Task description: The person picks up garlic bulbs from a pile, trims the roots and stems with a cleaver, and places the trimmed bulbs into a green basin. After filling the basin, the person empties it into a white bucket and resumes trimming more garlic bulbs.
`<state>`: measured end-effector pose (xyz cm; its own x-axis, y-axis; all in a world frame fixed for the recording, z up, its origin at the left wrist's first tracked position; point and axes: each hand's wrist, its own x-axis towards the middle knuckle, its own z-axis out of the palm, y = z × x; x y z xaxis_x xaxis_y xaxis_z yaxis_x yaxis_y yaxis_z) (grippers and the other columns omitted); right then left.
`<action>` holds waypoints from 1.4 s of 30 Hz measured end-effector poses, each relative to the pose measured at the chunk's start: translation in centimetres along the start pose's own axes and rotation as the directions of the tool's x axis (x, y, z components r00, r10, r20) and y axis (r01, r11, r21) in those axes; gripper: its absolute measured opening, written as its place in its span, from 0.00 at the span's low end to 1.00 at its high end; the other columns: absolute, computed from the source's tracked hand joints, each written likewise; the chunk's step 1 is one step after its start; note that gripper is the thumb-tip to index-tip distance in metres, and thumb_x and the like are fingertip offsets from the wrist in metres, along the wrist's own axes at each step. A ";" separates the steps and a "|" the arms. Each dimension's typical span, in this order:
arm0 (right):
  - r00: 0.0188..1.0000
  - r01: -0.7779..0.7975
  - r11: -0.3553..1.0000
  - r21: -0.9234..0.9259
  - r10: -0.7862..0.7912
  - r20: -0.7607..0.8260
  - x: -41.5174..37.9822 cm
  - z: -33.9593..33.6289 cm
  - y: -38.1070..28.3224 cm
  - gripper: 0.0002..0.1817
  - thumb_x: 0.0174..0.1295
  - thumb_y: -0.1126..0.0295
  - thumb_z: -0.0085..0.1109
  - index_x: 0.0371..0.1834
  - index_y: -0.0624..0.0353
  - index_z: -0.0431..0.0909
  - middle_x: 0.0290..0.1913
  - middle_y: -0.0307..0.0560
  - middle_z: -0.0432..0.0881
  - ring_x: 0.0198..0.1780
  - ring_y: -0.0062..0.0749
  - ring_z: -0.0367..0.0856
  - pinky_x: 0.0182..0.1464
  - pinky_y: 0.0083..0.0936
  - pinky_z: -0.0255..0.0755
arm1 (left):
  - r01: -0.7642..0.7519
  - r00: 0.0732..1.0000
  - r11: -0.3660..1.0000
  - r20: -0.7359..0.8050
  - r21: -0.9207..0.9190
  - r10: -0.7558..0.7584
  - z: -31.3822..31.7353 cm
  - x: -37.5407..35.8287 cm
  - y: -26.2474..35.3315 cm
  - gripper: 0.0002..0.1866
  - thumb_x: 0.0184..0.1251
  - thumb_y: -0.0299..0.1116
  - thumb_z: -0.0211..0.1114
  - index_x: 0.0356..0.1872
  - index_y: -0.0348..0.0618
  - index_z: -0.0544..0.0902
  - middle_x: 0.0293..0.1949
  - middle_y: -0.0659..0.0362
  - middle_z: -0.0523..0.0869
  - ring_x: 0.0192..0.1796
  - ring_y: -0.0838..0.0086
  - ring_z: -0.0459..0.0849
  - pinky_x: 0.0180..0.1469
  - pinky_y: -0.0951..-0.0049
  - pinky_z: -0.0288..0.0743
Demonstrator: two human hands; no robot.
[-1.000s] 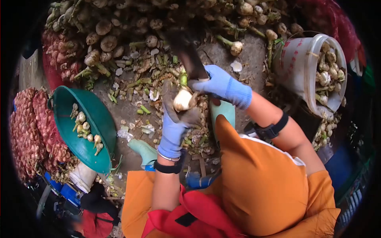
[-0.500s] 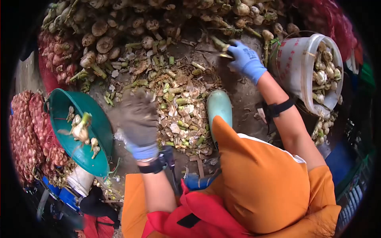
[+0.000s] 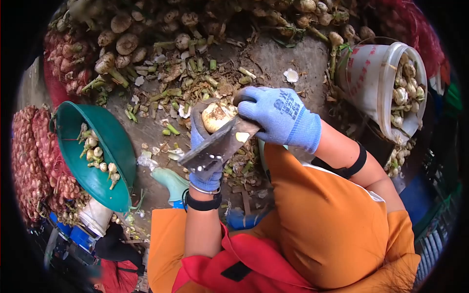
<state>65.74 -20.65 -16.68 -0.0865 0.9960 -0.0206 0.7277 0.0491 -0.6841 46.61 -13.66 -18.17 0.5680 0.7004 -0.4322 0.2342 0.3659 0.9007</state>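
My left hand [image 3: 202, 141], in a blue glove with a dark palm, is wrapped round a whitish garlic bulb [image 3: 215, 117] at the middle of the view. My right hand [image 3: 273, 115], also in a blue glove, grips a wide dark blade [image 3: 215, 149] near its right end. The blade slants down to the left, close against the bulb and in front of part of my left hand. A pale slice [image 3: 242, 137] sticks to the metal. Cut stalks and peelings [image 3: 195, 83] are strewn on the ground beyond both hands.
A tilted green basin [image 3: 117, 146] with several bulbs is at the left, by red net sacks [image 3: 31, 156]. At the right, a white bucket [image 3: 364, 73] holds bulbs. Untrimmed garlic [image 3: 127, 44] is piled along the top. My boot [image 3: 171, 181] is below.
Both hands have come together at the middle, the right one moving down and left with the blade. The bulb that was in the air over the basin now is among the others, and my left hand holds another.
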 end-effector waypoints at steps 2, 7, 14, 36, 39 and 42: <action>0.998 -0.037 0.999 -0.012 0.038 0.056 0.3 -0.2 -0.1 0.16 0.50 0.64 0.66 0.42 0.51 0.78 0.44 0.47 0.79 0.43 0.45 0.84 0.41 0.42 0.79 | -0.293 0.952 0.856 0.047 0.426 0.302 -0.2 0.0 0.7 0.39 0.48 0.34 0.82 0.59 0.41 0.67 0.55 0.54 0.77 0.56 0.67 0.81 0.59 0.65 0.79; 0.996 -0.083 0.996 -0.025 0.084 0.036 0.9 0.8 1.7 0.14 0.49 0.63 0.65 0.39 0.50 0.77 0.39 0.47 0.79 0.42 0.48 0.84 0.40 0.42 0.79 | 0.120 0.981 0.943 -0.109 -0.311 -0.161 0.4 -1.4 1.5 0.32 0.48 0.27 0.79 0.55 0.40 0.71 0.47 0.57 0.81 0.48 0.71 0.83 0.52 0.72 0.81; 0.695 -0.712 0.504 0.490 0.607 0.387 1.0 0.7 6.0 0.18 0.57 0.57 0.65 0.36 0.63 0.83 0.27 0.41 0.83 0.29 0.23 0.82 0.33 0.25 0.76 | -0.284 0.953 0.935 -0.043 0.213 0.300 1.7 -0.5 0.5 0.43 0.49 0.24 0.75 0.70 0.43 0.65 0.61 0.54 0.74 0.55 0.68 0.79 0.56 0.68 0.79; 0.909 -0.370 0.759 -0.536 0.415 -0.039 7.6 -2.4 13.9 0.14 0.54 0.60 0.62 0.41 0.49 0.86 0.47 0.44 0.83 0.53 0.44 0.82 0.56 0.41 0.73 | 0.052 0.993 0.568 -0.020 -0.821 -0.120 -6.0 0.8 0.8 0.32 0.72 0.59 0.57 0.62 0.42 0.76 0.50 0.56 0.86 0.51 0.67 0.82 0.50 0.71 0.80; 0.931 -0.362 0.916 -0.172 0.349 -0.105 5.2 -0.9 11.7 0.15 0.51 0.63 0.62 0.42 0.52 0.85 0.45 0.48 0.82 0.49 0.47 0.82 0.52 0.39 0.76 | 0.183 0.979 0.581 0.095 -0.793 -0.179 -3.6 0.8 -2.6 0.29 0.75 0.49 0.58 0.67 0.38 0.71 0.54 0.54 0.83 0.54 0.61 0.84 0.57 0.65 0.79; 0.907 -0.222 0.920 0.323 0.317 -0.279 3.0 2.6 7.5 0.14 0.51 0.64 0.67 0.39 0.57 0.82 0.40 0.45 0.84 0.41 0.40 0.84 0.45 0.33 0.77 | 0.260 0.965 0.875 0.085 -0.408 -0.247 0.7 0.5 -4.8 0.24 0.73 0.38 0.63 0.66 0.39 0.72 0.55 0.54 0.81 0.54 0.64 0.83 0.58 0.69 0.79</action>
<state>69.17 -17.50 -23.71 0.3417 0.9393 -0.0323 0.4687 -0.2001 -0.8604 46.31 -15.50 -22.63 0.5575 0.5336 -0.6360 0.0307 0.7523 0.6581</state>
